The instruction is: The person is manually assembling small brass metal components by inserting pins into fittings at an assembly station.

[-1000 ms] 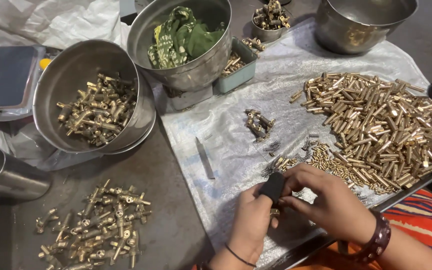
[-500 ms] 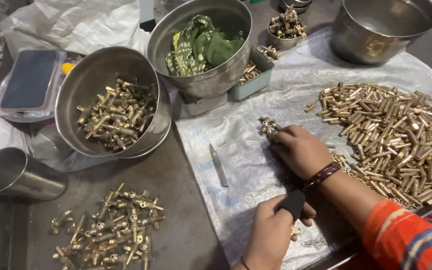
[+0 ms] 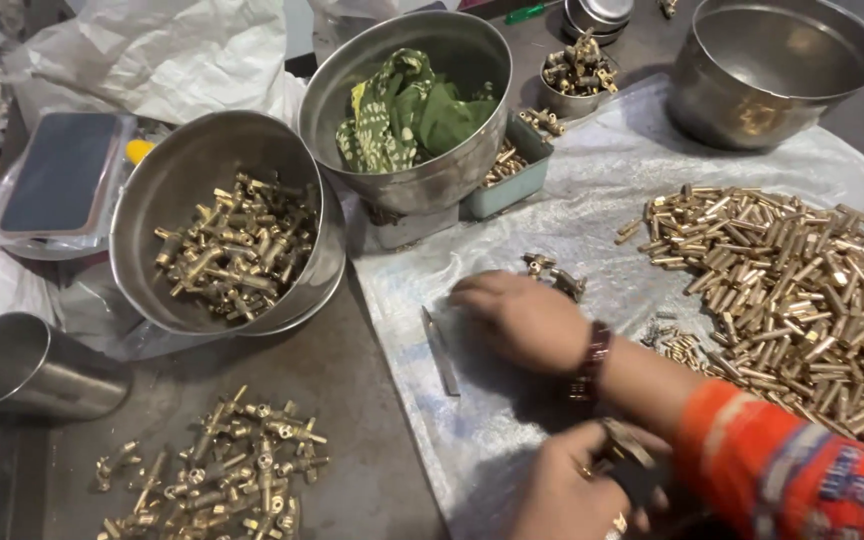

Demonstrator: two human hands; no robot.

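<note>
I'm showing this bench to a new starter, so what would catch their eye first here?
Probably the big heap of brass tubes spread over the plastic sheet on the far right. Next, the steel bowl of brass fittings at the left, with more loose fittings on the dark tabletop below it. In the middle, the right hand reaches across the sheet while the left hand grips a small dark part.

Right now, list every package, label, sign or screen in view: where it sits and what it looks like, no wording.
Phone: far left, beside the bowl of brass fittings; flat dark rectangle, screen off, inside a clear plastic bag.
White plastic bag: top left, behind the bowls; crumpled, no visible print.
Small teal tray: centre, against the bowl with the green cloth; rectangular, holds small brass pieces.
No labels or signs show.
</note>
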